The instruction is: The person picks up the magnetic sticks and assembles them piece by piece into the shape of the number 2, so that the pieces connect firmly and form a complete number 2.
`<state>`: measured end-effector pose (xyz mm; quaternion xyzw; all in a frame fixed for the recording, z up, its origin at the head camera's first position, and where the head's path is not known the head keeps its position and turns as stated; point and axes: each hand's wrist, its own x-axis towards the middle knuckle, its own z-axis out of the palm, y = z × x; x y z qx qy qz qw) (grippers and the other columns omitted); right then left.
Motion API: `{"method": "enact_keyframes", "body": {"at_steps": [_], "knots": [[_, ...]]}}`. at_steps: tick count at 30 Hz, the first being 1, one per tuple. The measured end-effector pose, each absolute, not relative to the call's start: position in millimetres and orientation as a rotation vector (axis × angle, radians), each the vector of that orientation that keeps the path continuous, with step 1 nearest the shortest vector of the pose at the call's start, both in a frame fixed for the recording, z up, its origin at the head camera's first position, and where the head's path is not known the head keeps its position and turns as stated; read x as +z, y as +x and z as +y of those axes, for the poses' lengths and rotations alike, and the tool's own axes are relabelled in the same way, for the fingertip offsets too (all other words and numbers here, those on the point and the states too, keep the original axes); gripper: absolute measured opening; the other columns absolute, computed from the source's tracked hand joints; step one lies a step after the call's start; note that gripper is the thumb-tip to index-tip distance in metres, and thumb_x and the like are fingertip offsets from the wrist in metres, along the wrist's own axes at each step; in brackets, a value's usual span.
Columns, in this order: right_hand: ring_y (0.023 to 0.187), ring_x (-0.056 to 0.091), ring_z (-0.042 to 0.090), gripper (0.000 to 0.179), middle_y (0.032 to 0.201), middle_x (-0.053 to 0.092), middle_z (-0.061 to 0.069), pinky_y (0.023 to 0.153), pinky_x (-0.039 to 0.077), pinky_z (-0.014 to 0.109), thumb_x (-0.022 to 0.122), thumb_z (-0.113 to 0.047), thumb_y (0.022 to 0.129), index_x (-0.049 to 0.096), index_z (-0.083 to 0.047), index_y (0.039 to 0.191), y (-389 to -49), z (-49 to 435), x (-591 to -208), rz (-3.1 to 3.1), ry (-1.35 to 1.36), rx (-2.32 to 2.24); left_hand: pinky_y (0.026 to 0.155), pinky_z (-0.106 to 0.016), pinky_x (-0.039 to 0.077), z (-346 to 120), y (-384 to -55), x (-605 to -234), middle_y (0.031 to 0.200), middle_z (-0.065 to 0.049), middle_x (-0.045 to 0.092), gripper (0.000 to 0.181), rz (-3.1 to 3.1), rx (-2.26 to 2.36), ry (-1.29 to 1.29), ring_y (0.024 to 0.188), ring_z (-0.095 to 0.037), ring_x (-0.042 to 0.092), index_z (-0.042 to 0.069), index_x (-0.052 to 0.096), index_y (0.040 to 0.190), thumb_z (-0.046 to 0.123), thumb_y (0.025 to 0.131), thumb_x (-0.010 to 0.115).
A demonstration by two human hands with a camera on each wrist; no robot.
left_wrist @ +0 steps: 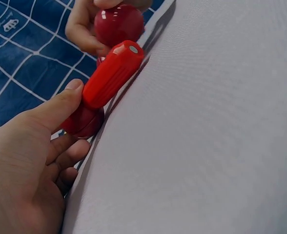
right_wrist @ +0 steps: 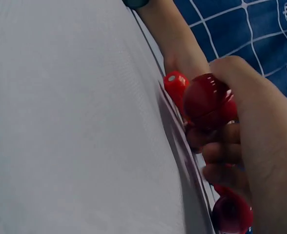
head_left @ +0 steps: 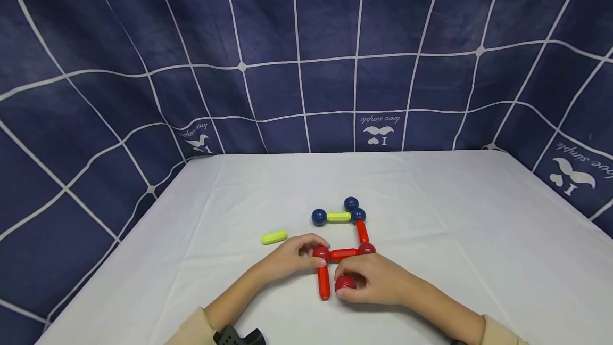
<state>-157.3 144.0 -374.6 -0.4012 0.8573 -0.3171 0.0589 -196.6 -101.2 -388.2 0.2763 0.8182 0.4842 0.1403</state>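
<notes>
My left hand (head_left: 294, 253) pinches a red ball (head_left: 321, 254) between thumb and fingers. From that ball one red magnetic rod (head_left: 323, 282) points toward me, its free end with a small metal disc showing in the left wrist view. A second red rod (head_left: 344, 254) runs right from it to another red ball (head_left: 366, 249). My right hand (head_left: 378, 280) grips a loose red ball (right_wrist: 209, 100) just right of the near rod's free end. In the left wrist view this ball (left_wrist: 119, 24) is close beyond the rod tip (left_wrist: 133, 48).
From the right red ball a red rod (head_left: 362, 231) leads back to a blue ball (head_left: 358, 214), with another blue ball (head_left: 351, 204) behind it. A yellow-green rod (head_left: 338, 216) joins it to a left blue ball (head_left: 319, 216). One loose yellow-green rod (head_left: 274, 237) lies on the white tablecloth (head_left: 230, 190).
</notes>
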Motion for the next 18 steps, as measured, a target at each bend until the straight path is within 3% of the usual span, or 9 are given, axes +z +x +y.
{"method": "enact_keyframes", "body": {"at_steps": [8, 18], "knots": [[0.084, 0.052, -0.007, 0.026, 0.093, 0.059, -0.019, 0.069, 0.05, 0.017, 0.076, -0.038, 0.084, 0.062, -0.029, 0.103, -148.8, 139.1, -376.0, 2.41, -1.087, -0.995, 0.071, -0.019, 0.04, -100.4, -199.7, -391.5, 0.092, -0.003, 0.062, 0.033, 2.389, 1.417, 0.736, 0.08, -0.009, 0.05, 0.005, 0.068, 0.119, 0.021, 0.09, 0.073], [0.097, 0.053, -0.009, 0.033, 0.111, 0.056, -0.013, 0.083, 0.052, 0.015, 0.078, -0.034, 0.086, 0.058, -0.024, 0.111, -140.2, 126.9, -378.0, 2.384, -1.238, -0.947, 0.068, -0.018, 0.041, -100.6, -201.5, -391.4, 0.089, -0.003, 0.065, 0.031, 2.413, 1.424, 0.723, 0.076, -0.007, 0.052, 0.004, 0.071, 0.116, 0.021, 0.09, 0.073]]}}
